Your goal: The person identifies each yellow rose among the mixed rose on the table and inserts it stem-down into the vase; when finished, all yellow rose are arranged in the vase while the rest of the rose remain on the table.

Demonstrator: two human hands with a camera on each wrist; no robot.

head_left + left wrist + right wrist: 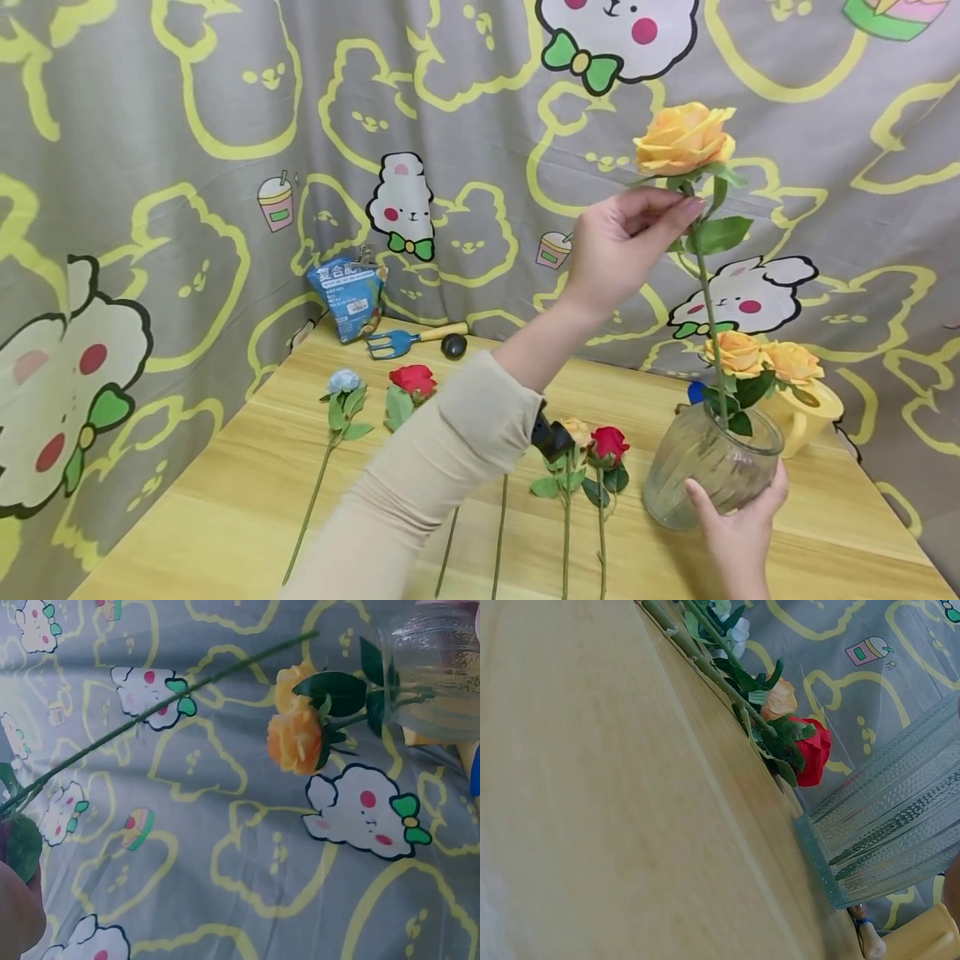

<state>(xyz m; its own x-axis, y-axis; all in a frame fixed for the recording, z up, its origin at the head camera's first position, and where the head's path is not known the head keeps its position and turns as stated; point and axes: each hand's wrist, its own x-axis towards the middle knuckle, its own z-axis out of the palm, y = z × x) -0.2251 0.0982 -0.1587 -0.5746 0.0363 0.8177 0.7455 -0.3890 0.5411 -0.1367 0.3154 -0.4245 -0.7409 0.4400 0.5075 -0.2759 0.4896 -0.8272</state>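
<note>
My left hand pinches an orange-yellow rose by its stem, just below the bloom, high above the table. Its long stem points down at the glass vase; in the left wrist view the stem's end is apart from the vase mouth. Two orange-yellow roses stand in the vase and lean over its rim. My right hand grips the vase low on its side, thumb in front. The vase leans in the head view; its thick base is at the tabletop, and whether it touches I cannot tell.
A yellow watering can or mug stands behind the vase. On the table lie a blue rose, red roses and a pale orange rose. A blue bag and a small blue fork are at the back.
</note>
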